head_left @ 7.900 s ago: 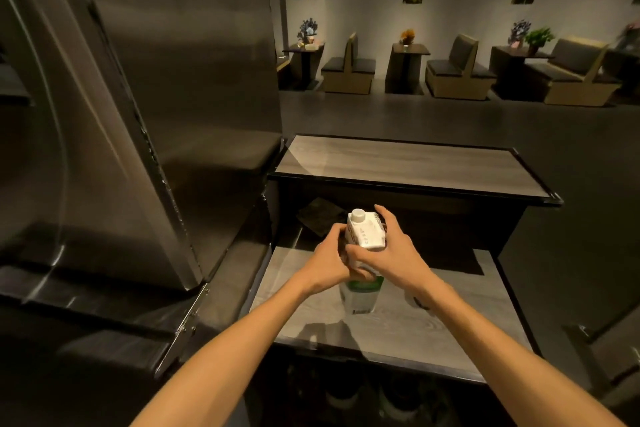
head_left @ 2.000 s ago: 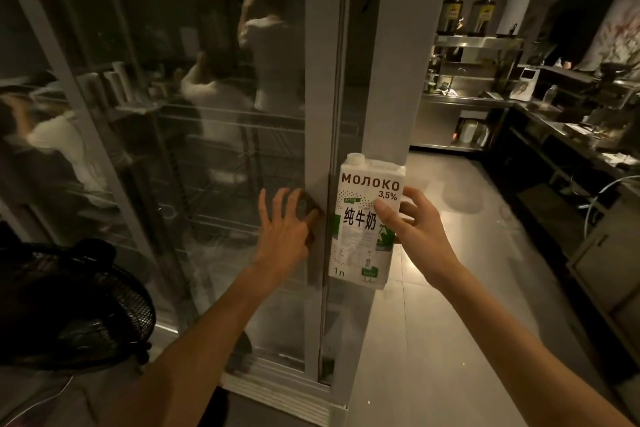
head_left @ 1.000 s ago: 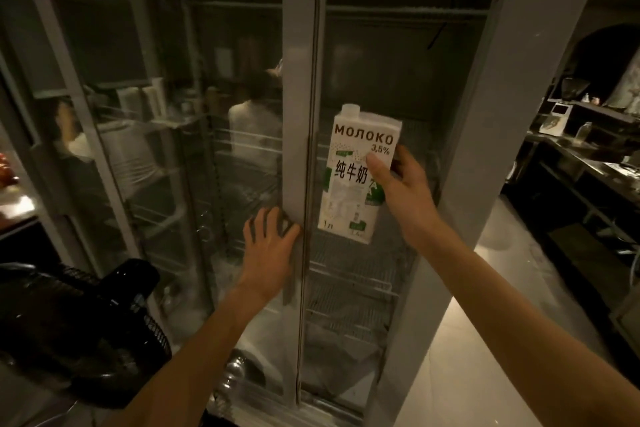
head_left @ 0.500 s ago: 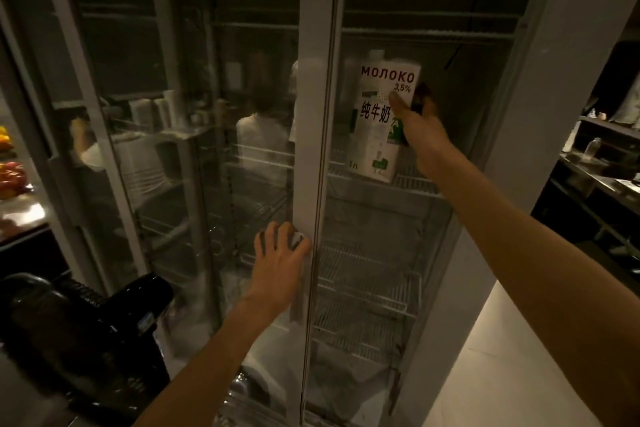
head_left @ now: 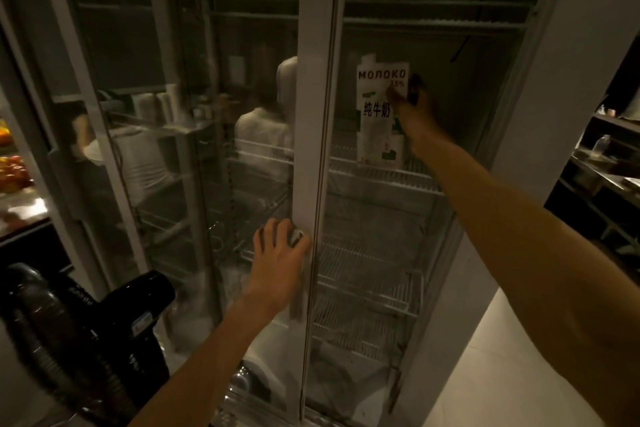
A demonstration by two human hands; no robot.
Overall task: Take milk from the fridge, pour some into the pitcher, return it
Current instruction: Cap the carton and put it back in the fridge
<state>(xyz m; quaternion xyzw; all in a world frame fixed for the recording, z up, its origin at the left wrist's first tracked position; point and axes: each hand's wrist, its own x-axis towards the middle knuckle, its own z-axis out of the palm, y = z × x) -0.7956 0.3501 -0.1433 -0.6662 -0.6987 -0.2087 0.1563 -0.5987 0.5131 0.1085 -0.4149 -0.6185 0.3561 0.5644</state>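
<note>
The white milk carton (head_left: 379, 114), printed "МОЛОКО 3,5%", stands upright on a wire shelf (head_left: 388, 175) inside the open right half of the glass-door fridge. My right hand (head_left: 414, 111) reaches deep into the fridge and grips the carton's right side. My left hand (head_left: 277, 260) rests flat with fingers spread on the white edge of the sliding glass door (head_left: 313, 149), at waist height. No pitcher is in view.
Bare wire shelves (head_left: 363, 288) fill the fridge below the carton. A black fan (head_left: 69, 340) stands at lower left, close to my left arm. Fruit (head_left: 10, 166) lies on a counter at far left. A dark work counter (head_left: 602, 170) runs along the right.
My right hand has carried the carton further into the fridge and lowered it onto the wire shelf. My left hand stays on the door edge.
</note>
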